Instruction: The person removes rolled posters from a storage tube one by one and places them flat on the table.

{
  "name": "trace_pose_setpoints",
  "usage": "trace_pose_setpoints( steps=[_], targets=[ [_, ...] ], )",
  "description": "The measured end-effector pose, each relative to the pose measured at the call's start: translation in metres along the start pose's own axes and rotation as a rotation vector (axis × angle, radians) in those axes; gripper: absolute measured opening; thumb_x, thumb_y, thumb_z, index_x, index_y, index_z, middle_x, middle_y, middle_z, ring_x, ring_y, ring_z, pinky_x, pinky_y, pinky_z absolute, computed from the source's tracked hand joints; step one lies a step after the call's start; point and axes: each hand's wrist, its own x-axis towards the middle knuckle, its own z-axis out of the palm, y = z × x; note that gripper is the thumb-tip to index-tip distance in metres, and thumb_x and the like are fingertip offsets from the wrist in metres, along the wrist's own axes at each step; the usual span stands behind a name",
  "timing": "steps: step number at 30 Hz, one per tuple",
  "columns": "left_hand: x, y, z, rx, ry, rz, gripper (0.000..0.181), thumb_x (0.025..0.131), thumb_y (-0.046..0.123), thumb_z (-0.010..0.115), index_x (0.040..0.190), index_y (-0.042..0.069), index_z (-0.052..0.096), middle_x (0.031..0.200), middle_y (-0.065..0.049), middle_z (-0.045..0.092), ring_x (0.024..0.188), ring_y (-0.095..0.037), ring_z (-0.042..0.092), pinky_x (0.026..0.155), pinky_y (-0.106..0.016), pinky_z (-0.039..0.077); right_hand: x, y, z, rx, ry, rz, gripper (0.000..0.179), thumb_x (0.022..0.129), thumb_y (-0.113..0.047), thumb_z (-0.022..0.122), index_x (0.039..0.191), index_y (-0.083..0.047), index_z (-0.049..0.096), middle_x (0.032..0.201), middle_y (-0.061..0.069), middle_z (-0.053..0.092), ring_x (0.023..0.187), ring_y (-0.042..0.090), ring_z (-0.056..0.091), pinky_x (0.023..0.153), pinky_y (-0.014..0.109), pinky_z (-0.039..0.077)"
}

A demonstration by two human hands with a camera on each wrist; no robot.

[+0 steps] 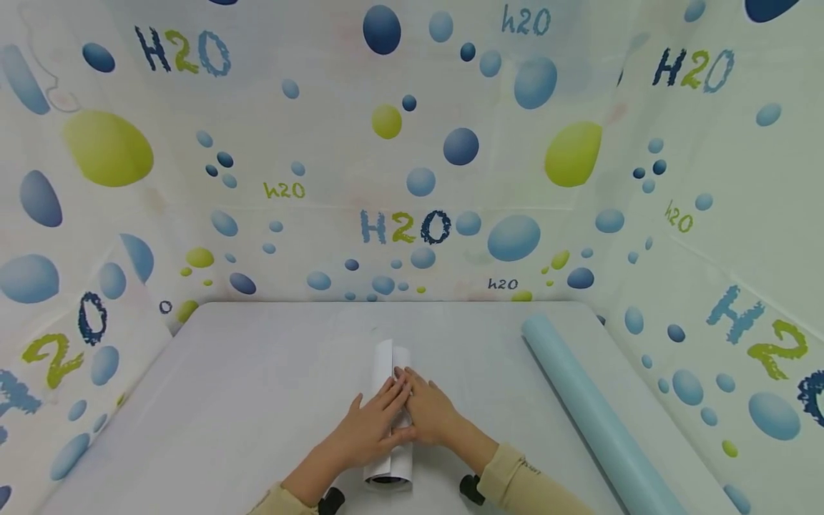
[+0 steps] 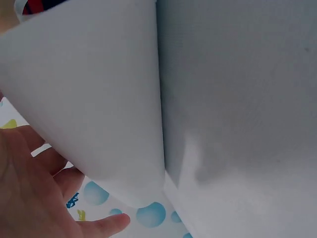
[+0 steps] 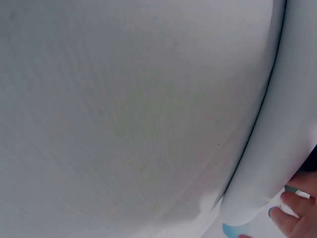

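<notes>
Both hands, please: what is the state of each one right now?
Left hand: open, fingers extended over the white roll.
Right hand: open, fingers also over it.

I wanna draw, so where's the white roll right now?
In the head view, the white roll lies in the middle of the table, beneath the left hand and right hand, left of the light blue roll.

- The bench (image 1: 244,408) is white, with a flat top.
- Near its middle, a white roll (image 1: 383,366) lies lengthwise, its near end showing dark inside.
- Along its right edge lies a longer, light blue roll (image 1: 595,418).
</notes>
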Motion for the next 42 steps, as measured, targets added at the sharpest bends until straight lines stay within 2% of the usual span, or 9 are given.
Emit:
trace_pose_setpoints(
  steps=[4,9,14,17,22,26,33,42],
  targets=[
    [-0.004,-0.002,-0.001,0.030,-0.001,-0.026,0.077,0.088,0.060,0.039,0.146,0.012,0.020,0.151,-0.007,0.017,0.137,-0.030,0.016,0.091,-0.072,0.021,0.001,0.000,-0.001,0.056,0.000,-0.030,0.083,0.082,-0.058,0.055,0.142,-0.006,0.032,0.148,0.006,0.026,0.135,0.022,0.024,0.096,0.046,0.039],
    [-0.010,-0.005,-0.006,0.087,0.002,-0.039,0.078,0.087,0.059,0.044,0.145,0.012,0.024,0.149,-0.011,0.022,0.136,-0.032,0.019,0.090,-0.071,0.025,0.003,0.004,-0.003,0.118,-0.001,-0.043,0.087,0.078,-0.060,0.058,0.140,-0.005,0.034,0.144,0.010,0.033,0.130,0.024,0.035,0.097,0.039,0.040],
    [-0.013,-0.005,-0.015,0.111,-0.023,-0.069,0.086,0.079,0.054,0.061,0.144,0.008,0.027,0.148,-0.015,0.024,0.135,-0.032,0.020,0.088,-0.070,0.028,0.006,0.005,-0.005,0.151,-0.019,-0.032,0.084,0.077,-0.061,0.060,0.141,-0.012,0.036,0.143,0.009,0.034,0.127,0.026,0.038,0.093,0.048,0.041],
    [-0.016,-0.006,-0.020,0.124,-0.040,-0.106,0.091,0.073,0.052,0.067,0.142,0.004,0.030,0.147,-0.017,0.024,0.135,-0.033,0.020,0.088,-0.069,0.029,0.008,0.004,-0.005,0.134,-0.033,-0.028,0.077,0.078,-0.061,0.058,0.140,-0.021,0.038,0.142,0.008,0.032,0.127,0.026,0.036,0.090,0.053,0.041],
    [-0.021,-0.008,-0.028,0.155,-0.025,-0.160,0.089,0.072,0.051,0.070,0.138,0.001,0.037,0.146,-0.019,0.027,0.134,-0.035,0.022,0.088,-0.069,0.030,0.010,0.001,-0.003,0.129,-0.027,-0.022,0.066,0.078,-0.060,0.056,0.136,-0.030,0.045,0.141,0.008,0.031,0.128,0.026,0.032,0.089,0.056,0.040],
    [-0.025,-0.012,-0.035,0.169,-0.030,-0.214,0.084,0.070,0.046,0.074,0.135,0.001,0.043,0.143,-0.020,0.032,0.133,-0.037,0.023,0.087,-0.070,0.029,0.011,-0.001,-0.002,0.133,-0.023,-0.024,0.063,0.077,-0.060,0.056,0.133,-0.030,0.049,0.140,0.009,0.031,0.127,0.028,0.032,0.088,0.058,0.040],
    [-0.029,-0.023,-0.044,0.154,-0.081,-0.305,0.083,0.066,0.039,0.079,0.131,-0.001,0.047,0.140,-0.018,0.038,0.132,-0.040,0.024,0.087,-0.070,0.028,0.011,0.000,-0.001,0.123,-0.015,-0.035,0.062,0.078,-0.060,0.054,0.131,-0.029,0.051,0.144,0.007,0.030,0.129,0.028,0.031,0.087,0.058,0.040],
    [-0.036,-0.043,-0.037,0.191,-0.109,-0.332,0.096,0.049,0.037,0.087,0.128,-0.002,0.049,0.136,-0.015,0.044,0.129,-0.047,0.024,0.080,-0.073,0.031,0.012,-0.005,0.000,0.093,-0.047,0.020,0.072,0.073,-0.070,0.052,0.131,-0.027,0.049,0.147,0.002,0.028,0.132,0.030,0.027,0.093,0.058,0.035]
  ],
)
